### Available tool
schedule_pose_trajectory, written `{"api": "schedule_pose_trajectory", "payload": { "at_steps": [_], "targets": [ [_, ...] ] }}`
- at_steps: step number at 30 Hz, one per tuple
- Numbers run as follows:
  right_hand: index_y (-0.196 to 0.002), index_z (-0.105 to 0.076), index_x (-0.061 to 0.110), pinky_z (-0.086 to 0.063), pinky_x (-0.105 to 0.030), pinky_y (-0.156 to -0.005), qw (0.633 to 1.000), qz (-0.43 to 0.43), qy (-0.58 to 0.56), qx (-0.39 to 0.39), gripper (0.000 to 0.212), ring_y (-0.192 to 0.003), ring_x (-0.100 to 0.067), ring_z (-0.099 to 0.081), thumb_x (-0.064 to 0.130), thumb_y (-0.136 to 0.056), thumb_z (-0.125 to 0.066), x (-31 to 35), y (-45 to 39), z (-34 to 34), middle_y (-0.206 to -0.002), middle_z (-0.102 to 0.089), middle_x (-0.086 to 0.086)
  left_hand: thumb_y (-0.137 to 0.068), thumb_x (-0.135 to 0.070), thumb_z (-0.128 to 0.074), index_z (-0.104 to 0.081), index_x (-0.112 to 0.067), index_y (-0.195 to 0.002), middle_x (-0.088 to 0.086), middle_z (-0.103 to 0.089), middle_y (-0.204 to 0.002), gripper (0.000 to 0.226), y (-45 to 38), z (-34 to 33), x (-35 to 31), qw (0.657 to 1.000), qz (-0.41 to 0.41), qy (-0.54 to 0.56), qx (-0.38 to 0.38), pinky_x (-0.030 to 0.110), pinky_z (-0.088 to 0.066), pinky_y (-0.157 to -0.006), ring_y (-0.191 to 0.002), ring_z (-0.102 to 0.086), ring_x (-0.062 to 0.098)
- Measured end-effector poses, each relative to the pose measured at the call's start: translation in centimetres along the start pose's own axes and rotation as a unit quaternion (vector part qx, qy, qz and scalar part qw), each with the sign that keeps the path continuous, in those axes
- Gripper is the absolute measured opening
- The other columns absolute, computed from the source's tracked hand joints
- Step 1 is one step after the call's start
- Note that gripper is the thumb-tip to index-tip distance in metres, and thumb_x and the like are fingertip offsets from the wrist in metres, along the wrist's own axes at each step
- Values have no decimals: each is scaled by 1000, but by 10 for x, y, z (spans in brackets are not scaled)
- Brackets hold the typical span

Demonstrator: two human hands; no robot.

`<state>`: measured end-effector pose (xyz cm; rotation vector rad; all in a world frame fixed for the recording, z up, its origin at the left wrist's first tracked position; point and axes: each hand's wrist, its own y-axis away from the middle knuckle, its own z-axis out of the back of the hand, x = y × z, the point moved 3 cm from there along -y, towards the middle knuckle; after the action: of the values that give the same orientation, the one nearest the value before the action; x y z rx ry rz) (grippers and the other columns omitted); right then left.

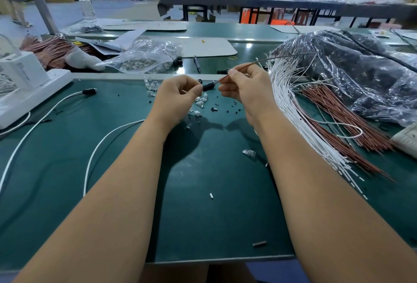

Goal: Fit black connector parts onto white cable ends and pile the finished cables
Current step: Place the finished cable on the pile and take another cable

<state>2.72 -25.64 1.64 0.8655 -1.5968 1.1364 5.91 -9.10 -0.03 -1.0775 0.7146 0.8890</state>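
Here, a green workbench (214,215) fills the frame, w/ a big clear plastic bag of black parts (352,75) slumped at far right. Beside it, a bundle of white cables (291,111) fans from upper centre-right down toward the near-right edge, a bundle of reddish-brown wires (338,122) lying alongside on its right. At far left sits a white box unit (24,84); a smaller clear bag (144,56) rests behind the work area, centre-left.

Mid-frame, both hands are raised just above the bench. The left hand (178,95) pinches a black connector part (208,85) at its fingertips, long axis roughly horizontal, open end pointing right. The right hand (246,86) pinches a thin reddish wire (270,60) btwn thumb and forefinger; the wire runs from the connector's right end up and to the right, tail arcing toward the plastic bag. Wire tip meets the connector; how far in, can't tell.

Below the hands, small clear caps (200,102) and black bits (214,109) lie scattered.
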Motion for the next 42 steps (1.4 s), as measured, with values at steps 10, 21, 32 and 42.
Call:
{"api": "schedule_pose_trajectory", "payload": {
  "at_steps": [10,21,32,42],
  "targets": [
    [-82,-53,10,-60,-32,-65,993,71,98,14,18,-64,-18,-69,-4,-90,-60,5,3,-4,-75,-67,-14,-93,-15,-62,-68,-15,-77,-13,-63,-59,17,-1,1,0,999,27,35,6,5,-34,-48,-45,-44,-5],
    [-84,-59,6,-56,-24,-60,998,37,52,10,13,-59,-13,-67,-3,-84,-69,1,3,-5,-72,-65,-9,-80,-7,-75,-70,-17,-79,1,-69,-73,12,0,3,0,996,23,86,-10,17,-51,-69,-65,-63,6],
    [-76,-67,11,-55,-26,-61,998,27,40,27,12,-61,-14,-67,4,-85,-71,-9,1,-6,-66,-69,-5,-79,-4,-76,-73,-5,-88,14,-71,-81,10,2,4,-4,995,18,91,-20,29,-53,-77,-73,-63,18],
    [-82,-70,5,-54,-26,-57,996,-83,-17,42,48,-58,-19,-64,34,-104,-39,-10,1,-9,-68,-67,-11,-81,-6,-74,-72,-14,-80,6,-69,-73,9,3,3,-8,996,18,86,-19,26,-50,-73,-68,-60,13]
  ]
}}
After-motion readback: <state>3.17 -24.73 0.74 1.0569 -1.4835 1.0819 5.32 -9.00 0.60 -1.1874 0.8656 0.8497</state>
